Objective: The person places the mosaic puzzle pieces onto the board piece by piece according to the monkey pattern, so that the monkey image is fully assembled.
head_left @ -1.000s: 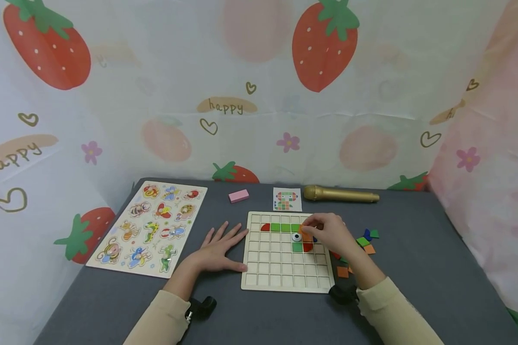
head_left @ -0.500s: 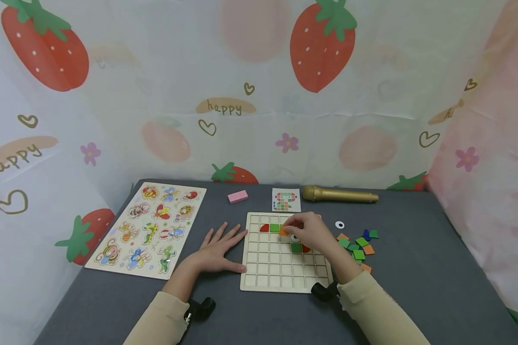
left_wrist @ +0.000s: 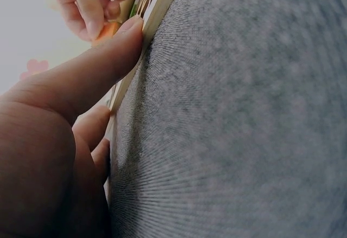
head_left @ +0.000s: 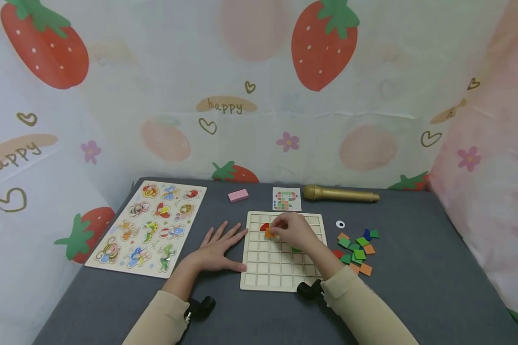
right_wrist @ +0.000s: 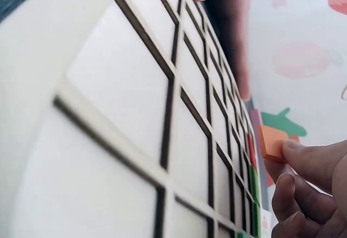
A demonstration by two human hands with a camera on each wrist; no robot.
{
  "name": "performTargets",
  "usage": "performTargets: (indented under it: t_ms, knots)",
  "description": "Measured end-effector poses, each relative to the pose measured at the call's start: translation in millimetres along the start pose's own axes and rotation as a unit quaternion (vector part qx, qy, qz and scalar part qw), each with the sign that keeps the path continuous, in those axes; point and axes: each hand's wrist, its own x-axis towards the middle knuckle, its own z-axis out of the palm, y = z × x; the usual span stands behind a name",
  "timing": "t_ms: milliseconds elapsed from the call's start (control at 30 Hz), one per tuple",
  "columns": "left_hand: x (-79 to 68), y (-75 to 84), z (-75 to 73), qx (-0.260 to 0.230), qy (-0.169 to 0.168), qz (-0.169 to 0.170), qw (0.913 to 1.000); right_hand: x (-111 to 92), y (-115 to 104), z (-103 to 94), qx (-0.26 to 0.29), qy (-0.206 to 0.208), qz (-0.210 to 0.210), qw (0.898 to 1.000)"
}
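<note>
My right hand pinches an orange square tile between thumb and fingertips, over the upper left of a pale wooden grid board. Just behind the tile lies a red curved-edged piece in the board's second row. In the right wrist view the held orange tile is raised off the grid, near a green strip of tiles. The right hand hides most pieces on the board; part of a green tile shows below it. My left hand lies spread on the table, thumb and fingertips at the board's left edge.
Loose coloured tiles lie right of the board, with a white eye disc behind them. Beyond the board are a pattern card, a gold microphone and a pink block. An insect picture board lies at left.
My right hand has moved left across the board with the orange tile, from the right end of the green row to beside the red piece. The left hand has stayed in place.
</note>
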Motion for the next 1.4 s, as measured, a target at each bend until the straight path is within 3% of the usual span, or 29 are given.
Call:
performTargets:
  t_ms: [267,600,867,1133,1400]
  knots:
    - [0.0,-0.2,0.7,-0.005,-0.001,0.001,1.0,7.8,-2.8,14.1,-0.015,-0.003,0.002,1.0]
    - [0.2,1.0,-0.1,-0.004,-0.001,-0.005,1.0,8.9,-9.5,18.6,-0.078,-0.007,-0.011,0.997]
    - [1.2,0.0,1.1,0.0,-0.004,-0.007,1.0,9.9,-13.2,21.6,-0.135,-0.005,0.023,0.991]
    - [0.2,1.0,-0.3,0.0,-0.003,-0.004,1.0,7.6,-11.3,20.5,-0.124,-0.001,0.016,0.992]
    - [0.4,1.0,0.0,-0.004,-0.002,-0.003,1.0,-7.7,-10.4,1.3,-0.104,0.02,0.018,0.994]
